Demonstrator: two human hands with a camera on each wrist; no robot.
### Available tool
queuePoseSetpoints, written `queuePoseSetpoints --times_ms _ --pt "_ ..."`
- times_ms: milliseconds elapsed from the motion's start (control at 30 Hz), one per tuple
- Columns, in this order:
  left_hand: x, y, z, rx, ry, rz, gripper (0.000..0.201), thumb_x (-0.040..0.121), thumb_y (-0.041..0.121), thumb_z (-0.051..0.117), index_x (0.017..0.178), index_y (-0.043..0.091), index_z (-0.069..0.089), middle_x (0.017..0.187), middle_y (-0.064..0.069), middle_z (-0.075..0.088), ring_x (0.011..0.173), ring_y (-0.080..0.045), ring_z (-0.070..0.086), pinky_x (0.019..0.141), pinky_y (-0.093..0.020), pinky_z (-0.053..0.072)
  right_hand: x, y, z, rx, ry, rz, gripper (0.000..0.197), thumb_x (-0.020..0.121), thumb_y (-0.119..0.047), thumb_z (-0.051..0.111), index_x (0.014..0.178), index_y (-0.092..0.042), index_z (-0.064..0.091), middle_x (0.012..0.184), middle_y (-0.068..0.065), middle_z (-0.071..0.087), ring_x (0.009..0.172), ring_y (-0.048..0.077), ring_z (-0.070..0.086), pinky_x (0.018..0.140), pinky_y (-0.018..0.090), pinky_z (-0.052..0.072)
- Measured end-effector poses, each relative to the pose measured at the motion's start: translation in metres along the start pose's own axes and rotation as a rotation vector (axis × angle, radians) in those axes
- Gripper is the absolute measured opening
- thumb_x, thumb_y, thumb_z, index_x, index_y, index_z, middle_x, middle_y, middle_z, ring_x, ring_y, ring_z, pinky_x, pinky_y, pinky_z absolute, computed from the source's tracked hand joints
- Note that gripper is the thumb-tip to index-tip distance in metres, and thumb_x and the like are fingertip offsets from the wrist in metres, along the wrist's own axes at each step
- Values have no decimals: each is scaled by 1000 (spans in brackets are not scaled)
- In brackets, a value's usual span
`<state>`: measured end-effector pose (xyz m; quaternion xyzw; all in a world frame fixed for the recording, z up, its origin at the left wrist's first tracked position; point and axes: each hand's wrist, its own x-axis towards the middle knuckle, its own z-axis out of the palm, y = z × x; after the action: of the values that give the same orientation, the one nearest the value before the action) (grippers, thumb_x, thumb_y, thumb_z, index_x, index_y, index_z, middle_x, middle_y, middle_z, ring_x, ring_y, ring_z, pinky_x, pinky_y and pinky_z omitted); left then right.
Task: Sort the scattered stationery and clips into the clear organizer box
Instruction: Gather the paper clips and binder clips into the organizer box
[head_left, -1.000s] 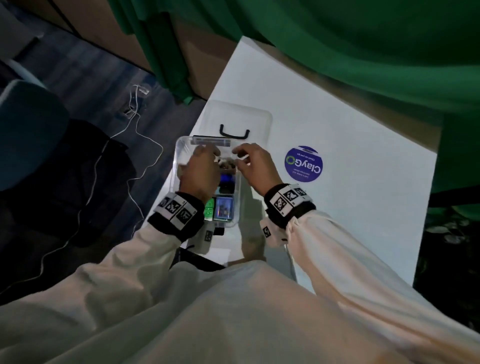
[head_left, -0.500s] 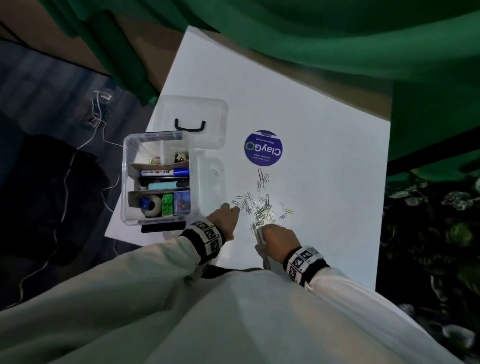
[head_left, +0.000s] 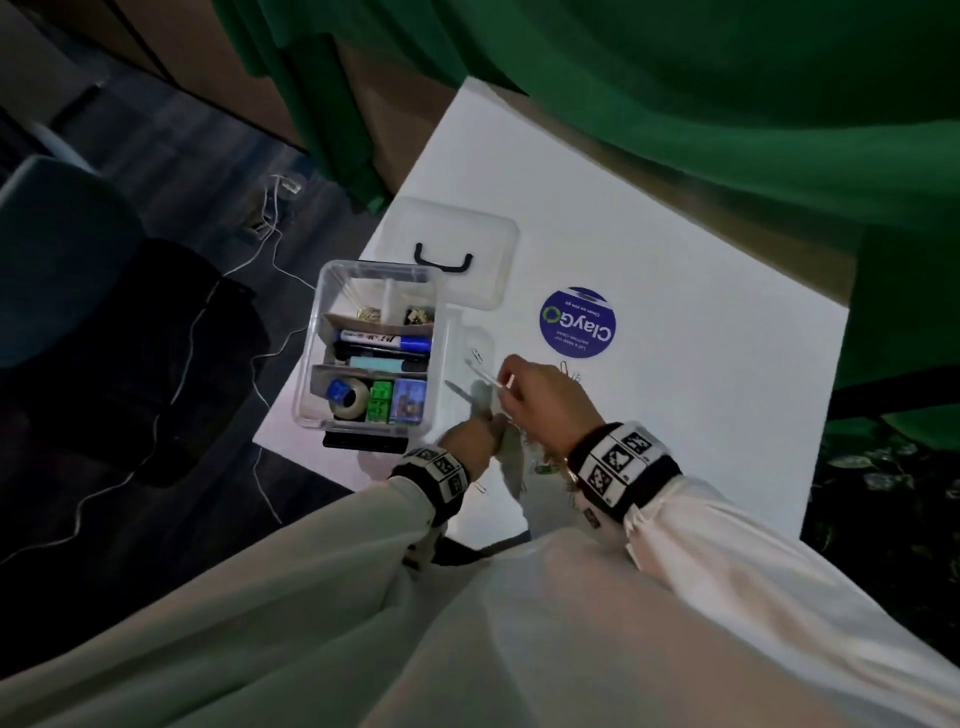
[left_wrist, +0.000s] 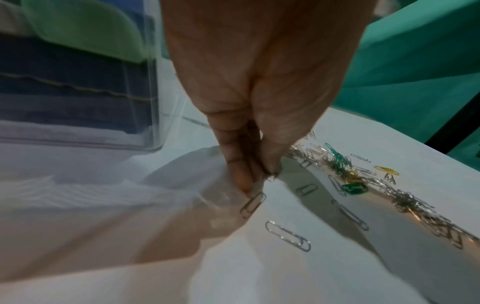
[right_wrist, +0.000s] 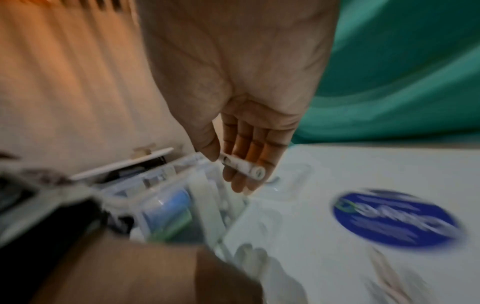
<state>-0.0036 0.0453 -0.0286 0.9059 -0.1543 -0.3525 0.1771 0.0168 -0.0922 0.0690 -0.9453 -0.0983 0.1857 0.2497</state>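
while the right hand pinches a white pen and the left hand pinches a paper clip at lower centre, carry each over the organizer box before letting go.

The table is showing plain white, and on it a round sticker is showing deep blue with white lettering and a green ring. Inside the clear organizer box a marker is showing white and blue beside a white tape roll with a blue core and a bright green block. The paper clips are lying mostly silver with some green and yellow, the wristbands are wearing black-and-white square patterns, and the cloth behind is hanging green
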Motion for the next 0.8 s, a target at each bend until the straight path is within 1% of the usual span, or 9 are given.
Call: queuePoseSetpoints --times_ms 100,200,267,367,433,500,567,667,800 --pt "0 0 3 -37 26 10 36 100 7 36 134 0 45 133 -24 51 121 -35 51 102 -35 36 47 -48 -5 -6 51 -165 11 96 -23 51 103 -17 57 95 3 66 82 23 62 66 34 49" --pt "2 5 4 -43 87 -38 42 102 10 37 144 2 33 152 -16 33 140 -26 32 111 -25 19 80 -72 6 5 12 -212 12 95 -19 51 101 -13 60 101 9 65 89 28 62 72 37 50" --pt "7 8 7 -141 118 -61 42 102 15 39 143 7 34 152 -13 33 140 -24 31 111 -24 21 88 -72 12 84 -8 -203 13 93 -16 54 102 -11 62 103 12 64 93 30 61 77 39 50" --pt "12 4 5 -128 102 -44 39 100 10 42 139 5 41 144 -19 42 132 -31 42 111 -36 33 86 -53 13 224 85 -174 19 94 -16 55 111 -14 62 106 8 61 92 23 60 80 36 49" --pt "16 6 0 -183 208 -45 38 96 4 44 134 2 46 136 -22 47 123 -38 49 104 -47 40 81 -28 11 272 159 -117 22 96 -18 53 116 -15 61 111 6 59 92 19 61 82 33 50" --pt "20 14 -10 -207 291 -68 36 93 0 45 128 -4 50 131 -24 51 120 -40 50 100 -51 42 75 4 8 266 204 -45 24 97 -18 52 118 -10 61 115 9 58 98 22 61 86 35 50" --pt "28 15 -12 -138 326 -44 46 94 5 45 139 -3 38 144 -25 39 133 -39 38 109 -52 34 69 38 8 198 156 47 31 98 -18 51 125 -4 58 126 16 54 114 30 56 97 36 44" --pt "37 7 -2 80 219 5 66 97 17 42 151 2 8 160 -19 0 148 -34 5 120 -46 16 57 80 20 10 -8 183 43 97 -20 51 135 1 46 141 20 41 128 36 44 105 40 38" --pt "40 7 11 227 98 34 63 99 11 34 151 2 -1 160 -16 -10 149 -31 -1 121 -40 12 28 106 49 -91 -165 215 49 98 -21 41 138 7 36 148 23 29 139 39 30 110 47 36"
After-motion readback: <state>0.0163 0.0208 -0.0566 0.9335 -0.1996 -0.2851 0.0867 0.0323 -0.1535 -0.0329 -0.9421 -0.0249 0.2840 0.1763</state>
